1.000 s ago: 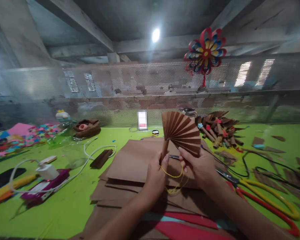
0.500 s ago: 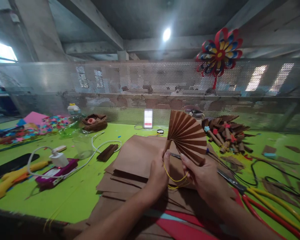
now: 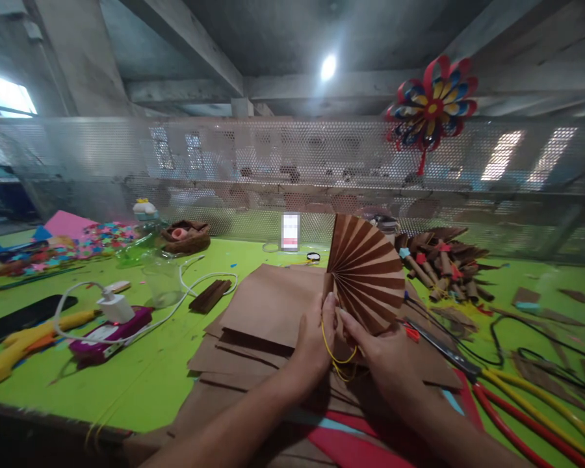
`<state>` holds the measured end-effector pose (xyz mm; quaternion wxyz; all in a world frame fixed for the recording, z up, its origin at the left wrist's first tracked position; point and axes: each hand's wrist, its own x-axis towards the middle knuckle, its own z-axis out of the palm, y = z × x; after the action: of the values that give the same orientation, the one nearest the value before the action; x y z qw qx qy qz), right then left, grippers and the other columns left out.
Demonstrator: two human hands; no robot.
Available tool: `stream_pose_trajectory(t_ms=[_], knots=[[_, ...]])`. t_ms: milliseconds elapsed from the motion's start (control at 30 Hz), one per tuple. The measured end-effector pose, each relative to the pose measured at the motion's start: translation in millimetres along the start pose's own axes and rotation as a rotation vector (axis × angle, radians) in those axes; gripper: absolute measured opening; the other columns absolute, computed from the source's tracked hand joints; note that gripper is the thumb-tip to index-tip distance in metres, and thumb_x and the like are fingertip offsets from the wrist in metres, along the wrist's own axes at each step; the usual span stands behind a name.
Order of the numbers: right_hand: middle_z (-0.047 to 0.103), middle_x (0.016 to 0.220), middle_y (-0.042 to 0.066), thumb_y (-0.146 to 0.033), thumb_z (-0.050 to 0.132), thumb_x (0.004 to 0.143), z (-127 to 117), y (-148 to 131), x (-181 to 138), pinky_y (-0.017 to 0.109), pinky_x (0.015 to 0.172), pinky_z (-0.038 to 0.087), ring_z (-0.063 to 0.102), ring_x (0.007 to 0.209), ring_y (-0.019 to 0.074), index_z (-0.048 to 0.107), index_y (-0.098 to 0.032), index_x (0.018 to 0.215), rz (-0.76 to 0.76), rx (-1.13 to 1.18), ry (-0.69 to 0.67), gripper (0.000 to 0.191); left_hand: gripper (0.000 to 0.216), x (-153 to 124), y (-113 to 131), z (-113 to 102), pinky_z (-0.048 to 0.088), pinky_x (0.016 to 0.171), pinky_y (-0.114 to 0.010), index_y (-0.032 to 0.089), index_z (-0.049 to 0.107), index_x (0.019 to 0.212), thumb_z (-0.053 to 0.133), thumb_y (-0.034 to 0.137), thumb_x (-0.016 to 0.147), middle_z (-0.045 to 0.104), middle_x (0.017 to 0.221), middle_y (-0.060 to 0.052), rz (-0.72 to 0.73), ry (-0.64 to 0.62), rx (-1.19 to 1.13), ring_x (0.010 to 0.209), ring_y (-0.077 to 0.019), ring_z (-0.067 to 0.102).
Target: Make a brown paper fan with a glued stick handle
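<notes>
A pleated brown paper fan [image 3: 368, 270] is spread into a wide curve above a stack of brown paper [image 3: 268, 302]. My left hand [image 3: 316, 338] is closed on the fan's left end, near the inner point of the folds. With its thumb and fingers, my right hand [image 3: 383, 354] grips the lower pleats, close to the left thumb. A loop of yellow string [image 3: 338, 357] hangs between the two hands. Just right of my right hand lie scissors [image 3: 472, 370] with red and yellow handles.
Rolled brown paper pieces [image 3: 443, 263] are heaped at the right. A purple power strip [image 3: 110, 338], white cable and yellow glue gun [image 3: 34, 344] lie left. A phone [image 3: 290, 231] stands by the mesh screen [image 3: 253, 156]. A black cord [image 3: 497, 338] curves along the right.
The fan has opened further, its right side swinging downward. My right hand has moved left and down, closer to my left hand.
</notes>
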<state>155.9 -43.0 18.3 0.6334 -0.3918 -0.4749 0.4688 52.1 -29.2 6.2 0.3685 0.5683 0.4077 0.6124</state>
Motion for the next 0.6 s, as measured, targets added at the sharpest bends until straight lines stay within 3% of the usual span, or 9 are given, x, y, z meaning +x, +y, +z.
stream_pose_trajectory(t_ms=[200, 333, 467, 600], knots=[[0.072, 0.093, 0.012, -0.031, 0.071, 0.053, 4, -19, -4, 0.040, 0.086, 0.053, 0.067, 0.090, 0.0301, 0.071, -0.020, 0.069, 0.007, -0.116, -0.007, 0.020, 0.029, -2, 1, 3, 0.042, 0.078, -0.027, 0.018, 0.057, 0.085, 0.042, 0.042, 0.088, 0.058, 0.080, -0.004, 0.020, -0.016, 0.004, 0.075, -0.0163, 0.052], [0.072, 0.091, 0.012, -0.035, 0.070, 0.055, 5, -4, 0, 0.041, 0.078, 0.056, 0.067, 0.086, 0.0295, 0.071, -0.019, 0.074, -0.030, -0.054, 0.040, 0.025, 0.030, -1, -2, 2, 0.042, 0.076, -0.025, 0.017, 0.055, 0.086, 0.039, 0.042, 0.089, 0.057, 0.082, -0.004, 0.009, -0.042, -0.007, 0.077, -0.0153, 0.051], [0.072, 0.085, 0.012, -0.038, 0.072, 0.061, -1, 9, 4, 0.035, 0.067, 0.056, 0.067, 0.077, 0.0264, 0.070, -0.016, 0.076, -0.033, -0.108, -0.006, 0.027, 0.030, 1, -4, 0, 0.042, 0.067, -0.023, 0.017, 0.054, 0.082, 0.045, 0.046, 0.086, 0.054, 0.076, -0.002, -0.062, -0.058, -0.061, 0.069, -0.0128, 0.049], [0.066, 0.077, 0.004, -0.040, 0.069, 0.070, -13, 10, 10, 0.027, 0.055, 0.052, 0.061, 0.061, 0.0162, 0.061, -0.017, 0.106, -0.102, -0.093, -0.048, 0.044, 0.030, 5, -7, -3, 0.034, 0.048, -0.018, 0.017, 0.051, 0.084, 0.058, 0.045, 0.078, 0.045, 0.061, 0.004, -0.258, -0.045, -0.188, 0.051, -0.0070, 0.040]])
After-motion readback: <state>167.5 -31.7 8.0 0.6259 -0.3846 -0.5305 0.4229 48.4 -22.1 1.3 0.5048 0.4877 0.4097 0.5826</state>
